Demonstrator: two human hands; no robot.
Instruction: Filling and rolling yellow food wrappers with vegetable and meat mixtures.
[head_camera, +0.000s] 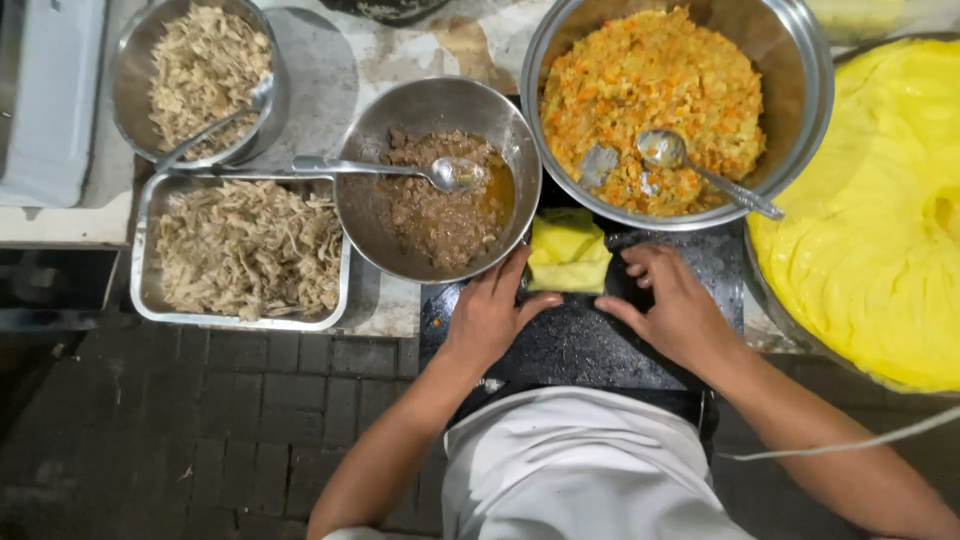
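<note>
Both the left hand (488, 312) and right hand (672, 305) lie loosely spread beside the folded yellow wrap (568, 252), grasping nothing.

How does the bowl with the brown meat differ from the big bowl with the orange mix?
The bowl of brown meat is smaller than the bowl of orange mix. Its filling looks wet and saucy, while the orange mix looks drier and crumbly. Its spoon points its handle left; the other spoon points lower right. The left hand is by the meat bowl's rim; the orange bowl stands clear of both hands. Both are round, shiny metal.
</note>
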